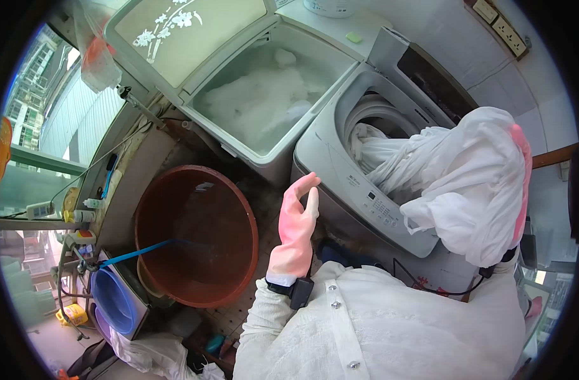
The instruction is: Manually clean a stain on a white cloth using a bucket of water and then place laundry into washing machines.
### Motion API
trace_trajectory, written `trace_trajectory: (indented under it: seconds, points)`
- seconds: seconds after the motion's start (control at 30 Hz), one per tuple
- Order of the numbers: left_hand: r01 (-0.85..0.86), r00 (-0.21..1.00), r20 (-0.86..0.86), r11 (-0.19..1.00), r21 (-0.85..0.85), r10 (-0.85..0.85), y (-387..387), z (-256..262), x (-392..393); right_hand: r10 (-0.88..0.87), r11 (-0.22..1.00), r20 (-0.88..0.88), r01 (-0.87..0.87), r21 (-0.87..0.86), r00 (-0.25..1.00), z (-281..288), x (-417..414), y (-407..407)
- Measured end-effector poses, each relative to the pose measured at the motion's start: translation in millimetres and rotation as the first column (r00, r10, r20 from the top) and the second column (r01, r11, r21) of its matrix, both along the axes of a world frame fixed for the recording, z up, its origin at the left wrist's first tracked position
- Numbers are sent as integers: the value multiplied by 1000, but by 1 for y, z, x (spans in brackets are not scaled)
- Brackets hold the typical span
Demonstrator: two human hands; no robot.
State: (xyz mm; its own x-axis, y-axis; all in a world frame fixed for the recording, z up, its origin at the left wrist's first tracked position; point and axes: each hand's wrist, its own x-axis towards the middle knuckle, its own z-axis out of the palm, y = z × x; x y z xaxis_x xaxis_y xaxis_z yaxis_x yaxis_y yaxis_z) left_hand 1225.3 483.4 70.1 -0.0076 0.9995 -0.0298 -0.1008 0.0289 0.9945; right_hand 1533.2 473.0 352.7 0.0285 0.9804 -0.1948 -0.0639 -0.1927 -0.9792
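My left hand (300,213), in a pink rubber glove, is raised with thumb and fingers apart and nothing between them, beside the front corner of a grey top-loading washing machine (337,185). Over my right forearm hangs a large bundle of white wet-looking cloth (465,175), which runs down into the machine's open drum (379,111). The cloth hides most of my right arm; only a strip of pink glove (521,180) shows at its edge, and the right fingers are hidden. Behind the machine, an open chest-shaped tub (265,164) holds cloudy, foamy water and whitish material.
A large brown basin (253,228) stands on the floor at left, with a blue hose (137,254) reaching into it. Blue basins (112,299) and white cloth (151,354) lie lower left. The tub's lid (185,38) and washer's lid (424,71) stand raised.
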Motion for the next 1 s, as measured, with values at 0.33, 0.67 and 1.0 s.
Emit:
trace_trajectory:
  seconds: [0.33, 0.67, 1.0]
  points:
    - [23, 934, 356, 990, -142, 29, -22, 0, -79, 102, 866, 390, -274, 418, 915, 188, -78, 3]
    - [288, 952, 33, 925, 250, -306, -29, 77, -55, 450, 661, 582, -691, 293, 677, 216, -335, 47]
    - [51, 318, 931, 978, -204, 177, -71, -34, -85, 697, 419, 638, -908, 6, 326, 61, -543, 67]
